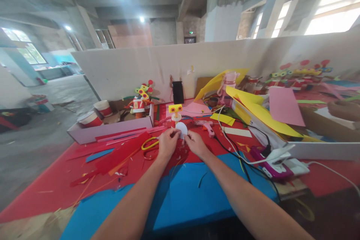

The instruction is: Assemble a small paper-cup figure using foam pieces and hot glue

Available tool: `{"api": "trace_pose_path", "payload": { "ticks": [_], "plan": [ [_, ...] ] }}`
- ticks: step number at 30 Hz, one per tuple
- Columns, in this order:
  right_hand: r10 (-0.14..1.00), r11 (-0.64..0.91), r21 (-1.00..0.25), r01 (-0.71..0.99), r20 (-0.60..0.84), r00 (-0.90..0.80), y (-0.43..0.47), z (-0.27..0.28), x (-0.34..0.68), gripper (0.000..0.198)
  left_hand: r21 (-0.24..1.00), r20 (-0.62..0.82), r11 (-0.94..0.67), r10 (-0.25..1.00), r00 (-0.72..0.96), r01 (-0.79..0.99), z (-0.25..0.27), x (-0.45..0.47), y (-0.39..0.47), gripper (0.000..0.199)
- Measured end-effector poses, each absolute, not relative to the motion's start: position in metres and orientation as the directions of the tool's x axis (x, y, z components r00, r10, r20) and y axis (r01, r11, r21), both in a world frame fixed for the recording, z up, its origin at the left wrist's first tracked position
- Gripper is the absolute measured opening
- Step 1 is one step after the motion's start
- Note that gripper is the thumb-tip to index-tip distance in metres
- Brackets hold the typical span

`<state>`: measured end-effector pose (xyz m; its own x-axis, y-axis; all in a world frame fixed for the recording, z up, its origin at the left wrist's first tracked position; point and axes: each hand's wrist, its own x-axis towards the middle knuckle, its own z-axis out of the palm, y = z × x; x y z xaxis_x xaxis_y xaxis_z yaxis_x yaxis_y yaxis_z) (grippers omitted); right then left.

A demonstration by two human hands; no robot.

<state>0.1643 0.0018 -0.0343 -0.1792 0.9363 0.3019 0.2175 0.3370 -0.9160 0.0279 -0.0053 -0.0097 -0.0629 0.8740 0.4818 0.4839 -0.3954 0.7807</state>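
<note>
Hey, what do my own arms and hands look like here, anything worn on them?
Your left hand and right hand are gloveless. Both forearms are bare to the picture's edge, with no sleeve, watch or bracelet visible. I can't tell about rings.

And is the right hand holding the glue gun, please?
No, the right hand pinches a rounded white piece; the pink glue gun lies apart.
</note>
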Motion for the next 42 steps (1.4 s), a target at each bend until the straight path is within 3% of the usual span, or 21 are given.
{"api": "trace_pose_path", "payload": {
  "ticks": [10, 17, 21, 33, 42],
  "plan": [
    [0.801, 0.582, -0.667, 0.465, 0.57, -0.184, 0.003, -0.043, 0.161, 0.019, 0.874, 0.387, -0.319, 0.913, -0.127, 0.367, -0.014, 0.029, -0.002, 0.01],
    [0.736, 0.655, -0.542, 0.527, 0.615, -0.281, 0.006, -0.048, 0.162, 0.021, 0.964, 0.228, -0.198, 0.959, -0.169, 0.179, -0.015, 0.033, -0.003, 0.011],
    [0.741, 0.648, -0.56, 0.516, 0.619, -0.259, 0.003, -0.043, 0.161, 0.02, 0.984, 0.176, -0.17, 0.969, -0.171, 0.047, -0.017, 0.034, -0.002, 0.014],
    [0.833, 0.547, -0.737, 0.398, 0.528, -0.167, 0.004, -0.038, 0.161, 0.029, 0.983, 0.174, -0.18, 0.971, -0.164, -0.019, -0.013, 0.036, -0.004, 0.018],
    [0.787, 0.6, -0.66, 0.452, 0.589, -0.185, 0.006, -0.041, 0.161, 0.025, 0.986, 0.131, -0.146, 0.976, -0.175, -0.077, -0.016, 0.035, -0.004, 0.021]
  ]
}}
